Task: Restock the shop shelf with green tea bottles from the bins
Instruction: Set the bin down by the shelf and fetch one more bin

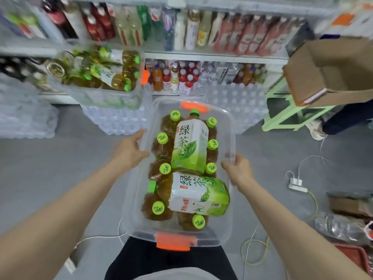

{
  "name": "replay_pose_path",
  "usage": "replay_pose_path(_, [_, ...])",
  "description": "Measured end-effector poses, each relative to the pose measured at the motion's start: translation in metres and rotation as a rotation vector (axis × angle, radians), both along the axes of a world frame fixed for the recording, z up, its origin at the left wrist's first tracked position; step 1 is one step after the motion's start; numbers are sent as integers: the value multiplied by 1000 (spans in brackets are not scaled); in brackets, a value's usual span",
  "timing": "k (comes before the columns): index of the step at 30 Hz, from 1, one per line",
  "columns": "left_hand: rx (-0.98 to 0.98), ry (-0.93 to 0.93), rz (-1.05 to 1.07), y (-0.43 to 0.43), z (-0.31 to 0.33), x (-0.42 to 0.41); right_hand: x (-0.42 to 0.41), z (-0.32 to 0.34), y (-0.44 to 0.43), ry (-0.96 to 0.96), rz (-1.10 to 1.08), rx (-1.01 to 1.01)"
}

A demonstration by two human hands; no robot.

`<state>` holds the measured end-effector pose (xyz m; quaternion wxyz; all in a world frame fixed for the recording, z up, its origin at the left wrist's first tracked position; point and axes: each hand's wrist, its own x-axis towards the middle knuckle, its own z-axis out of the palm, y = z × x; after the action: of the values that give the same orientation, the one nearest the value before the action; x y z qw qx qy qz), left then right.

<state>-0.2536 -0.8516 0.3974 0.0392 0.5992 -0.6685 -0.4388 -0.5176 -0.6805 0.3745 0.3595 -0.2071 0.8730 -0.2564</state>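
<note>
1. The green tea bottles (pixel 189 146) are in the clear bin (pixel 231 128), which a person holds in front of the body, above the grey floor (pixel 60 158). Most bottles stand upright with the green caps up. Two big ones lie across on top of them.
2. The left hand (pixel 131 150) takes the left long rim, with the thumb hooked over the edge and the fingers curled on the outer side. The right hand (pixel 238 170) grips the right rim in the same manner, its fingers wrapped around the lip.
3. A second bin (pixel 101 98) with more tea bottles stands on wrapped water packs (pixel 117 120), just before the shelf (pixel 201 55), which is full of other drinks.
4. I think the two lying bottles are the first danger. They are loose, so if the bin tilts they may roll and fall out. The load also looks heavy and the rim is thin plastic, so it may bend or slip from the fingers.
5. Cables (pixel 250 253) and a power strip (pixel 296 183) lie on the floor to the right, where a foot could catch them. A cardboard box (pixel 333 71) and the legs of another person are near a green stool (pixel 282 120), close to the way.
6. The shelf is blurred, so I cannot tell where a free place for green tea is. The underside of the bin and the fingertips below the rim are hidden.
</note>
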Motion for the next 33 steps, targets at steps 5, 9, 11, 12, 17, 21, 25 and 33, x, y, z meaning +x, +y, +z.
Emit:
replay_pose_path(5, [-46, -61, 30, -68, -3, -47, -59, -12, -94, -30, 73, -3])
replay_pose_path(9, [-20, -82, -7, -123, -12, -99, -109, -18, -145, 8, 85, 68])
replay_pose_path(11, [-16, -106, -48, -154, -19, -131, -135, -21, -165, 17, 53, 95])
replay_pose_path(12, [-12, -124, -76, -171, -24, -147, -147, -22, -173, 7, 19, 101])
replay_pose_path(17, [3, -102, -292, -250, -39, -249, -203, -27, -197, -14, -189, 95])
replay_pose_path(21, [-32, -98, -475, -291, -41, -340, -244, -33, -202, -27, -341, 107])
replay_pose_path(25, [-90, -138, -657, -318, -49, -429, -295, -46, -205, -77, -486, 97])
replay_pose_path(33, [-85, -105, -922, -351, -95, -588, -378, -78, -216, -100, -687, 249])
